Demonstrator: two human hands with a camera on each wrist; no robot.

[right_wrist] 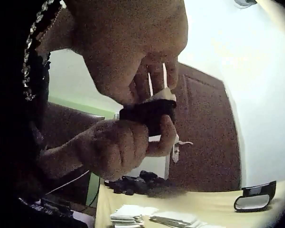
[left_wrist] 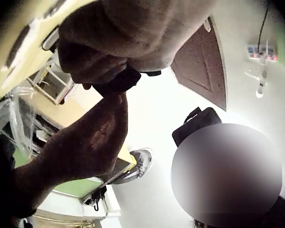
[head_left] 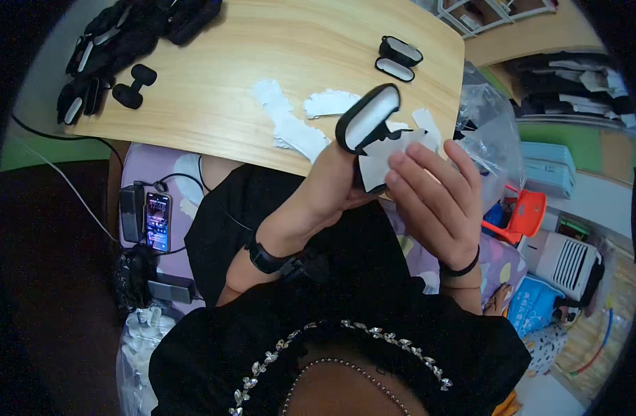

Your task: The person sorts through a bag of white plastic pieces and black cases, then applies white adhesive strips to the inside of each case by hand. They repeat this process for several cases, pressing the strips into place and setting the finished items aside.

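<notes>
My left hand [head_left: 332,182] grips a small black hinged case [head_left: 371,119] with its lid up and its white lining showing. A white paper piece [head_left: 382,161] with a cut-out edge lies over the front of the case. My right hand [head_left: 437,197] pinches this piece from the right, fingertips on its face and the thumb hidden from above. In the right wrist view the black case [right_wrist: 147,116] sits between both hands, pale paper at its upper edge. Dark hands cover most of the case in the left wrist view.
White paper pieces [head_left: 290,125] lie in stacks on the wooden table [head_left: 262,41]. Another open black case [head_left: 399,61] stands at the back right. A heap of black cases [head_left: 110,41] and a two-lobed black piece [head_left: 134,87] are at left. A clear plastic bag [head_left: 495,132] hangs by the right edge.
</notes>
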